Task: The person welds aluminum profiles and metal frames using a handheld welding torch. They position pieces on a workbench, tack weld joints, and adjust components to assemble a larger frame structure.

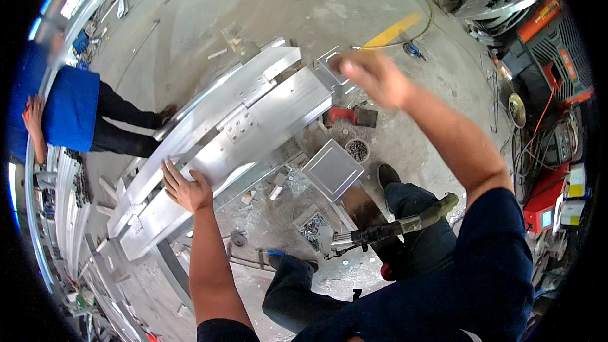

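Observation:
Two long silvery metal profiles lie side by side at a slant before me, joined by plates with rows of holes. My left hand rests on the nearer profile towards its left end, fingers spread and palm down. My right hand is raised just beyond the right end of the profiles, smeared by motion, so its fingers cannot be made out. Below it a red and dark tool is on the floor. A black-handled tool lies across by my right knee.
A grey square panel, a round tub of small fasteners and a box of fasteners are near my feet. A co-worker in blue stands left. Red and orange machines, cables and scrap line the right side.

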A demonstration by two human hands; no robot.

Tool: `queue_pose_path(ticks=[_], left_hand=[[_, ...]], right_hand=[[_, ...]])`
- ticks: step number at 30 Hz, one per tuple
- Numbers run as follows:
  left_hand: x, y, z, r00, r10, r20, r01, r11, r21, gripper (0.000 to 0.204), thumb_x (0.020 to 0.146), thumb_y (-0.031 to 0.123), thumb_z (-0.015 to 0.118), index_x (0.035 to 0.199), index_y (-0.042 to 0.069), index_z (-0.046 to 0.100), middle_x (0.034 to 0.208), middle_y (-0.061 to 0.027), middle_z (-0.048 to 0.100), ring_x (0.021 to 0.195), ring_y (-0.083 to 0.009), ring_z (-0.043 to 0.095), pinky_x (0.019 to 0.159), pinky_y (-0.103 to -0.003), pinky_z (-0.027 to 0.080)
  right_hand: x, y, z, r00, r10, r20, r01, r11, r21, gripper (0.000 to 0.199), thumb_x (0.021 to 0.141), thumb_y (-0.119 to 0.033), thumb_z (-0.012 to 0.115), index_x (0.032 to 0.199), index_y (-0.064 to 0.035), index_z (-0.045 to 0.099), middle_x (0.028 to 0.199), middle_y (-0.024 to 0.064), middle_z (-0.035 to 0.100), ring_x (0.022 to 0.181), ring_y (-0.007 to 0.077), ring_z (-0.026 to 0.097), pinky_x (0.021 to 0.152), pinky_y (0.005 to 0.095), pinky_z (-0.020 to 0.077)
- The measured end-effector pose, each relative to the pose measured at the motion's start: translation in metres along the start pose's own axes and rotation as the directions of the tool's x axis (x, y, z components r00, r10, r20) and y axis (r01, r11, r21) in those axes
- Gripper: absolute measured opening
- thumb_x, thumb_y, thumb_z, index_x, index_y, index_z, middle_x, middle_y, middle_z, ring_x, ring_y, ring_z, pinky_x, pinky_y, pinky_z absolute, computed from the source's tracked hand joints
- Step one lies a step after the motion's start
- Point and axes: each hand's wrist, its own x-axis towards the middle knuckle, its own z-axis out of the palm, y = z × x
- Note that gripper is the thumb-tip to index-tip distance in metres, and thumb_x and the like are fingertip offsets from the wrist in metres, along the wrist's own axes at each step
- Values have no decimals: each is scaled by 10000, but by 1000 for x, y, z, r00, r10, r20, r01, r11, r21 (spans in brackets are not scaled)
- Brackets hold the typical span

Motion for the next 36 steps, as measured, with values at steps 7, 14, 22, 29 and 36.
queue_pose_path(ticks=[7,14,22,29,36], left_hand=[[2,6,-5,1000,26,8,-26,1000,-8,725,883,232,574,1570,130,366,1636,-93,344,1424,-348,402,1167,-511,294],[-3,-4,1,999,31,-14,-32,999,-15,716,886,226,563,1570,138,369,1622,-102,368,1394,-365,430,1147,-514,320],[-1,0,-1,1000,-1,16,2,999,-45,698,902,227,556,1567,142,364,1632,-110,348,1414,-371,414,1159,-512,321],[0,6,-6,996,-76,45,78,996,-50,740,844,234,575,1554,166,379,1639,-56,344,1382,-361,435,1153,-491,327],[-1,2,-7,995,-81,57,83,996,-33,751,832,229,604,1548,173,385,1641,-29,340,1381,-330,443,1155,-483,331]], right_hand=[[-210,8,16,952,241,188,-198,955,-222,484,905,-403,710,1191,-17,649,1097,200,695,1031,403,656,891,475,518],[-311,-11,38,967,188,174,-79,864,-497,495,809,-402,785,1159,-68,682,1129,145,697,1033,355,665,951,474,522],[-324,-2,53,999,53,13,-43,909,-414,391,644,-297,847,961,-94,739,911,76,724,880,299,693,795,444,534],[-323,-2,58,1000,27,2,-23,904,-426,347,683,-282,822,951,-84,723,895,96,714,802,330,662,734,467,512],[-322,-1,59,999,23,48,1,893,-450,349,700,-264,805,983,-73,731,910,112,721,819,342,660,737,477,502]])
